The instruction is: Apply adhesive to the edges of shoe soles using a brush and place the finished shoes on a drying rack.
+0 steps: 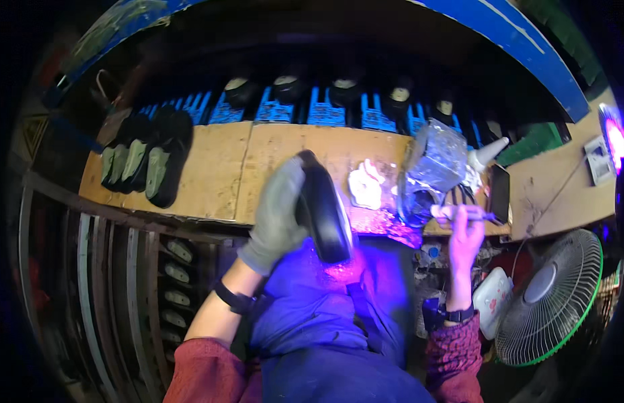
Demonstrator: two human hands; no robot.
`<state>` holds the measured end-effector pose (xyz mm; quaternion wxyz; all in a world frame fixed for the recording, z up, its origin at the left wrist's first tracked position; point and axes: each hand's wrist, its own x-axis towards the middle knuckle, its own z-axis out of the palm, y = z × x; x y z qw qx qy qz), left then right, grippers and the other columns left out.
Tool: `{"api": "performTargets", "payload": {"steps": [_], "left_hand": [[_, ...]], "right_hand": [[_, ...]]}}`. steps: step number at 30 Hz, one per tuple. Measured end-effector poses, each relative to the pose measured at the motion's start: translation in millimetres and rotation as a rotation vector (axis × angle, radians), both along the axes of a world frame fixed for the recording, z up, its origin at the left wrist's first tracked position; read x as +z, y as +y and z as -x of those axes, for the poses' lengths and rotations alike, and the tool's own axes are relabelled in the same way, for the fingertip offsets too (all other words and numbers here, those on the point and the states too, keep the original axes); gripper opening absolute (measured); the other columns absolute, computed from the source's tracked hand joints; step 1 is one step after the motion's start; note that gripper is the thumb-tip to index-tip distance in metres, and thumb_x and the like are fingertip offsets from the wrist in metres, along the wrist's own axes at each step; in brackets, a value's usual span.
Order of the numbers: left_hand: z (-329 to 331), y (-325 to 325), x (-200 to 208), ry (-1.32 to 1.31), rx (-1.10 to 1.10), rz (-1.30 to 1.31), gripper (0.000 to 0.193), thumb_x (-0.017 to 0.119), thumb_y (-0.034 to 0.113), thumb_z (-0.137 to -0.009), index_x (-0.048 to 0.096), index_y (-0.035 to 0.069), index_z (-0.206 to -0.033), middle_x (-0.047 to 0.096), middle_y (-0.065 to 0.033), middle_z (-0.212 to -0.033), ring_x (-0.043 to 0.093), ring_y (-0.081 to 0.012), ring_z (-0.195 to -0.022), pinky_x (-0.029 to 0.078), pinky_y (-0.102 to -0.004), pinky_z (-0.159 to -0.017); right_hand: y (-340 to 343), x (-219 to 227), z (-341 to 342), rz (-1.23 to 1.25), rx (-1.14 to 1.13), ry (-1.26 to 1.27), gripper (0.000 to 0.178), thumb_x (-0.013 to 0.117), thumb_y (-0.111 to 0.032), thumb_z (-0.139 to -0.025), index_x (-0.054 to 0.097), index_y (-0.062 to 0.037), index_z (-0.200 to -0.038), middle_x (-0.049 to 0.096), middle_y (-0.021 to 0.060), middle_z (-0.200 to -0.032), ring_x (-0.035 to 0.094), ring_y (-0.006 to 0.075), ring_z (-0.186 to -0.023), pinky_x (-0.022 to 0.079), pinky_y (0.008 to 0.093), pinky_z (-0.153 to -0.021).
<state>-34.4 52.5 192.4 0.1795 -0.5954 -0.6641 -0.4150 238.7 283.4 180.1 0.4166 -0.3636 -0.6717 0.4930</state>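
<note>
My left hand wears a grey glove and is closed on a black shoe, tilted upright in front of my lap. Purple light falls on the shoe's lower end and pale edge. My bare right hand is raised at the bench's front edge. Between its fingers is a slim white pen-like tool, lying roughly sideways; its exact kind is unclear. Close by stands a box wrapped in clear plastic. A crumpled white cloth or paper wad lies on the bench between my two hands.
Several black shoes lie at the bench's left. Behind the cardboard-covered bench runs a row of blue racks with dark shoes. A white nozzle bottle is at the right, and a green-rimmed fan below. Shoes fill a rack lower left.
</note>
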Motion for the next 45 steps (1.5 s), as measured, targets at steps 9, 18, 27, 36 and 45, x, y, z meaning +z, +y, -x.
{"api": "performTargets", "payload": {"steps": [9,18,27,36,45], "left_hand": [[-43,-77,-54,-0.122,-0.139,0.135,0.067,0.067,0.047,-0.084,0.057,0.001,-0.132,0.054,-0.0242,-0.13,0.054,-0.044,-0.112,0.043,-0.0534,-0.101],[-34,-84,-55,-0.127,-0.23,0.153,0.072,0.07,0.052,-0.078,0.056,0.001,-0.127,0.056,-0.0249,-0.117,0.056,-0.0426,-0.099,0.046,-0.052,-0.09],[-36,-84,-53,-0.135,-0.235,0.16,0.075,0.071,0.052,-0.077,0.053,0.003,-0.13,0.055,-0.0233,-0.119,0.057,-0.0416,-0.099,0.046,-0.0515,-0.088],[-39,-80,-51,-0.129,-0.19,0.152,0.071,0.067,0.052,-0.081,0.055,0.0,-0.128,0.057,-0.0263,-0.116,0.057,-0.0453,-0.096,0.045,-0.0553,-0.09],[-49,-76,-39,-0.142,-0.06,0.189,0.064,0.065,0.04,-0.089,0.053,-0.001,-0.137,0.053,-0.0246,-0.135,0.053,-0.0473,-0.119,0.039,-0.0576,-0.106]], "right_hand": [[-65,7,106,0.356,0.33,0.187,0.01,0.055,-0.01,-0.103,0.049,-0.0036,-0.098,0.064,0.0086,-0.082,0.066,0.0156,-0.062,0.052,0.0257,-0.054],[-83,24,146,0.239,0.412,-0.083,0.019,0.06,-0.016,-0.1,0.052,-0.002,-0.09,0.067,0.0065,-0.065,0.062,0.011,-0.051,0.047,0.0253,-0.045],[-64,14,187,0.196,0.341,-0.062,0.02,0.063,-0.017,-0.098,0.056,-0.0001,-0.089,0.065,0.0061,-0.064,0.061,0.011,-0.049,0.046,0.0258,-0.046],[-87,33,131,0.287,0.537,-0.103,0.013,0.061,-0.014,-0.099,0.058,-0.0017,-0.095,0.066,0.0041,-0.068,0.06,0.0086,-0.051,0.046,0.0254,-0.047],[-106,63,79,0.263,0.588,0.005,0.011,0.061,-0.012,-0.098,0.059,-0.0027,-0.093,0.065,0.0015,-0.067,0.059,0.0071,-0.051,0.045,0.0248,-0.047]]}}
